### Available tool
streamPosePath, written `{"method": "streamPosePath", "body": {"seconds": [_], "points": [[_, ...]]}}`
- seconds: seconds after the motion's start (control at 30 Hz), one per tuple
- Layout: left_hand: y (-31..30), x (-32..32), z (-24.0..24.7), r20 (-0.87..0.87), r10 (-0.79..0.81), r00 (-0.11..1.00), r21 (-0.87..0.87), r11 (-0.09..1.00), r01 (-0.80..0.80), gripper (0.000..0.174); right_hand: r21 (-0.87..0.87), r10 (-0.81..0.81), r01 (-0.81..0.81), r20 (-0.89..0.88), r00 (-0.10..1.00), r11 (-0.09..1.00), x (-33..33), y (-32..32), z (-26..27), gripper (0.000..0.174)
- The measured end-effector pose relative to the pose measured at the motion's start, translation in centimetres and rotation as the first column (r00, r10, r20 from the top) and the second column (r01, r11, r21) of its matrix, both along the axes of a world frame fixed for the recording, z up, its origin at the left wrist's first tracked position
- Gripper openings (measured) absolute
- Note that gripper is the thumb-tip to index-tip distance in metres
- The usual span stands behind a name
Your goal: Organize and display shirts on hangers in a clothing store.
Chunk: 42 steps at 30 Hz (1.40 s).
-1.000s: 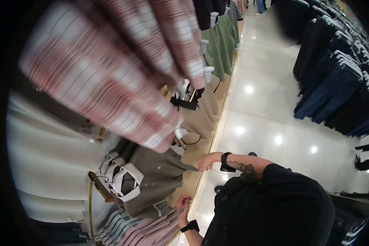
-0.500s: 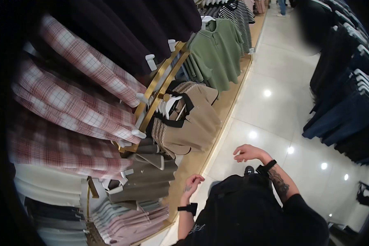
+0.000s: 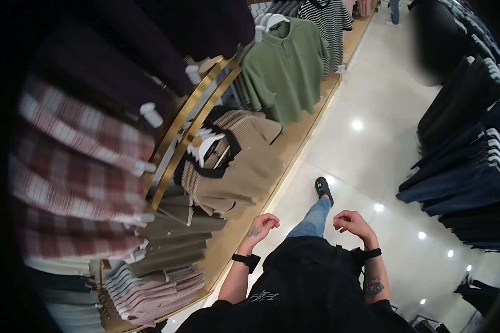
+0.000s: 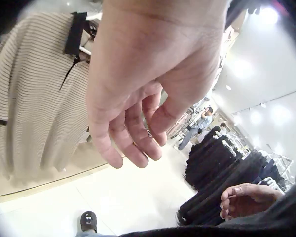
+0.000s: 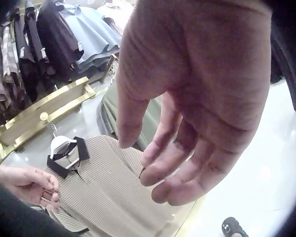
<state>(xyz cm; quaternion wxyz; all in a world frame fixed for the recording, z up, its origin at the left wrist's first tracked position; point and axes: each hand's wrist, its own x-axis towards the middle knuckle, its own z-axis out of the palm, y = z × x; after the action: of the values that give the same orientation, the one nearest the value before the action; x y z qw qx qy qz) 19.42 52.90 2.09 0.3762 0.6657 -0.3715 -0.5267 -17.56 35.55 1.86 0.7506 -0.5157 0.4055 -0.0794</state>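
My left hand (image 3: pixel 263 227) hangs in front of my body with its fingers loosely bent and nothing in them. Nearest to it on the left is a beige striped polo shirt (image 3: pixel 250 161) with a black collar, on a white hanger. In the left wrist view the relaxed fingers (image 4: pixel 133 143) point down over the pale floor. My right hand (image 3: pixel 353 223) is held above the aisle, apart from the clothes, its fingers loosely curled around nothing. From the right wrist, the same polo shirt (image 5: pixel 113 182) shows beyond the fingers.
Along the left run gold rails (image 3: pixel 175 141) with plaid shirts (image 3: pixel 78 166), green polos (image 3: pixel 289 72) and folded-looking pink garments (image 3: pixel 172 291). Racks of dark jeans (image 3: pixel 455 172) line the right side. A tiled aisle (image 3: pixel 361 150) stretches ahead, with another person (image 3: pixel 394 11) far off.
My right hand has drawn back from beside the grey-brown shirt, where it was a second ago, to in front of my body. The view has shifted along the rack, and one foot has stepped forward.
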Motion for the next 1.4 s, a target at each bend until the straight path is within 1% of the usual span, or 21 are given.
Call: {"method": "streamPosePath", "body": {"seconds": [0.03, 0.17, 0.23, 0.33, 0.37, 0.43, 0.47, 0.57, 0.63, 0.67, 0.77, 0.9, 1.0, 1.07, 1.2, 1.3, 1.33, 1.4], "points": [[-1.2, -0.3, -0.5, -0.006, -0.006, 1.000, 0.013, 1.000, 0.006, 0.015, -0.011, -0.007, 0.006, -0.009, 1.000, 1.000, -0.5, -1.1, 0.0, 0.022], [-7.9, -1.8, -2.2, -0.041, -0.006, 0.999, 0.052, 0.999, 0.008, 0.017, -0.067, -0.064, 0.067, 0.046, 0.997, 0.995, -2.7, -6.6, 0.7, 0.016], [-12.7, -3.0, -2.4, -0.032, 0.003, 0.999, 0.076, 0.997, -0.001, 0.018, -0.089, -0.089, 0.091, 0.030, 0.996, 0.992, -4.0, -9.6, 1.9, 0.014], [-20.1, -5.6, -2.2, -0.076, 0.012, 0.997, 0.048, 0.999, -0.009, 0.018, -0.111, -0.125, 0.122, -0.020, 0.992, 0.986, -6.4, -14.1, 4.0, 0.013], [-22.5, -6.6, -2.2, -0.104, -0.015, 0.994, 0.016, 1.000, 0.017, 0.019, -0.111, -0.125, 0.120, -0.039, 0.991, 0.986, -7.4, -15.9, 4.6, 0.013], [-27.1, -9.1, -0.2, -0.141, -0.064, 0.988, -0.045, 0.997, 0.058, 0.019, -0.107, -0.118, 0.111, -0.063, 0.991, 0.988, -9.4, -18.6, 5.7, 0.013], [-29.3, -9.7, -0.4, -0.154, -0.088, 0.984, -0.058, 0.995, 0.080, 0.019, -0.126, -0.124, 0.111, -0.102, 0.987, 0.986, -9.8, -20.3, 6.0, 0.013], [-34.1, -11.1, -1.0, -0.183, -0.146, 0.972, -0.069, 0.988, 0.135, 0.019, -0.232, -0.140, 0.103, -0.147, 0.979, 0.967, -10.1, -24.3, 7.3, 0.013], [-37.0, -11.9, -0.2, -0.184, -0.177, 0.967, -0.060, 0.984, 0.169, 0.019, -0.200, -0.172, 0.147, -0.109, 0.979, 0.969, -9.8, -26.4, 7.9, 0.012], [-37.9, -13.3, 1.0, -0.173, -0.183, 0.968, -0.063, 0.983, 0.174, 0.020, -0.187, -0.189, 0.174, -0.065, 0.980, 0.967, -10.9, -26.7, 8.1, 0.012], [-40.8, -13.6, -0.2, -0.183, -0.223, 0.958, -0.072, 0.974, 0.213, 0.018, -0.142, -0.212, 0.204, -0.043, 0.976, 0.969, -10.8, -28.6, 7.3, 0.012], [-43.3, -14.4, -0.1, -0.158, -0.197, 0.968, -0.066, 0.980, 0.189, 0.018, -0.072, -0.202, 0.198, -0.046, 0.978, 0.978, -11.5, -30.0, 4.7, 0.013], [-44.3, -14.7, -0.4, -0.178, -0.154, 0.972, -0.008, 0.988, 0.155, 0.018, -0.023, -0.200, 0.199, -0.070, 0.977, 0.980, -12.4, -31.4, 2.7, 0.013], [-44.7, -14.6, -0.6, -0.157, -0.151, 0.976, 0.023, 0.987, 0.156, 0.019, 0.012, -0.190, 0.191, -0.055, 0.980, 0.981, -12.9, -32.7, 1.1, 0.013], [-46.5, -14.7, -1.0, -0.119, -0.115, 0.986, 0.009, 0.993, 0.117, 0.018, 0.040, -0.124, 0.126, -0.034, 0.992, 0.991, -13.1, -37.3, -0.4, 0.013], [-48.7, -15.0, -0.4, -0.093, 0.001, 0.996, 0.001, 1.000, -0.001, 0.017, 0.051, -0.078, 0.077, 0.006, 0.997, 0.996, -12.5, -42.2, -0.8, 0.014], [-49.6, -15.3, 0.2, -0.085, 0.016, 0.996, -0.029, 0.999, -0.019, 0.017, 0.025, -0.043, 0.043, 0.013, 0.999, 0.999, -12.3, -44.0, -0.6, 0.014], [-51.5, -16.4, 1.8, -0.107, 0.079, 0.991, -0.037, 0.996, -0.083, 0.016, -0.013, 0.002, -0.001, 0.019, 1.000, 1.000, -12.1, -47.9, -0.5, 0.014]]}}
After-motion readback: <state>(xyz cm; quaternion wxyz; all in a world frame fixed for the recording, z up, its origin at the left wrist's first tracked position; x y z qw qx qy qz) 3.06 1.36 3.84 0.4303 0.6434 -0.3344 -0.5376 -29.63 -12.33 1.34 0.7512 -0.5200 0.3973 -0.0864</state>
